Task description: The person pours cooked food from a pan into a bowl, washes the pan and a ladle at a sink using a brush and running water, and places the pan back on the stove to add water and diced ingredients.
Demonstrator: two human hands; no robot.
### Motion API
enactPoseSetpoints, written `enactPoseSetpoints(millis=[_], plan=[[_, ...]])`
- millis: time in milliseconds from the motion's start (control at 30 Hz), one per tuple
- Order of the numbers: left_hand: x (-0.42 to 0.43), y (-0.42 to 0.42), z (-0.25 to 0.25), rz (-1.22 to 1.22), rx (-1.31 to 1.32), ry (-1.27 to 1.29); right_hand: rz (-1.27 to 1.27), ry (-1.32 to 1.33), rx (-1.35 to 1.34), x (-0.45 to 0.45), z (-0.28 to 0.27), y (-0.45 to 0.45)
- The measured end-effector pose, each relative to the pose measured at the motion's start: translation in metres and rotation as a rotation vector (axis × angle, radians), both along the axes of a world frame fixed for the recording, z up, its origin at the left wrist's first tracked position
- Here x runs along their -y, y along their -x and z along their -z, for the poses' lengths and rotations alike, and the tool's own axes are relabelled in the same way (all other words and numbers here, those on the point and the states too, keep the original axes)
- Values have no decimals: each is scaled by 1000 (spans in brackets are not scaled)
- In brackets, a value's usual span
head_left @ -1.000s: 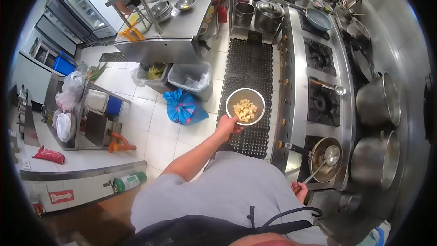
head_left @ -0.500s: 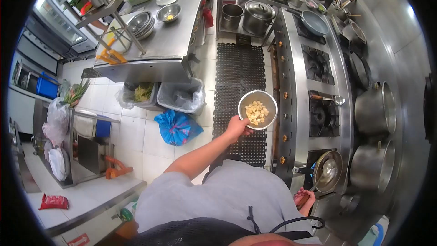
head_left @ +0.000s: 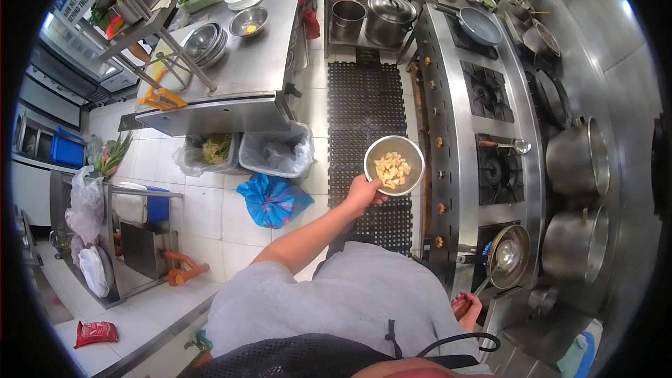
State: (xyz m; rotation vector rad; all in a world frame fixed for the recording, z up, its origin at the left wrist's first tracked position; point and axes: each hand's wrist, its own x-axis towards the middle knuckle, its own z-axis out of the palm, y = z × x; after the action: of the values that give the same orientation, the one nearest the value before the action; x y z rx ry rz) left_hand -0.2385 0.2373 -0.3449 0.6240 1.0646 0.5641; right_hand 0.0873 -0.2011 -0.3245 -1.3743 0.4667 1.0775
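Observation:
Gripped at its left rim by my left hand (head_left: 365, 194), a round metal bowl (head_left: 393, 166) holds pale, chunky food pieces (head_left: 393, 169) above the black floor mat. At the lower right, my right hand (head_left: 466, 308) is closed around the handle of a metal ladle (head_left: 508, 255). The ladle's round head rests in a pan (head_left: 521, 238) on the stove's nearest burner, where a blue flame shows at the pan's left edge. What the pan contains is too small to tell.
The stove (head_left: 455, 98) runs along the right, with a grey pan (head_left: 480, 26) at its far end. Large pots (head_left: 570, 161) stand beyond it. A blue bag (head_left: 271, 199) and bins lie left of the mat (head_left: 364, 98). A steel table (head_left: 269, 49) stands behind them.
The view has shifted and turned. Since the first frame, the bowl has moved right, nearer the stove, still in my left hand. A blue flame now shows beside the pan.

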Motion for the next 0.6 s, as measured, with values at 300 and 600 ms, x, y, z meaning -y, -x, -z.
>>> enactPoseSetpoints(millis=[300,600], plan=[[14,17,-8,39,-27,46,68,-10,33,-31,-13,18],[11,58,-13,-74,-31,-51,-11,11,70,-37,13,4]])
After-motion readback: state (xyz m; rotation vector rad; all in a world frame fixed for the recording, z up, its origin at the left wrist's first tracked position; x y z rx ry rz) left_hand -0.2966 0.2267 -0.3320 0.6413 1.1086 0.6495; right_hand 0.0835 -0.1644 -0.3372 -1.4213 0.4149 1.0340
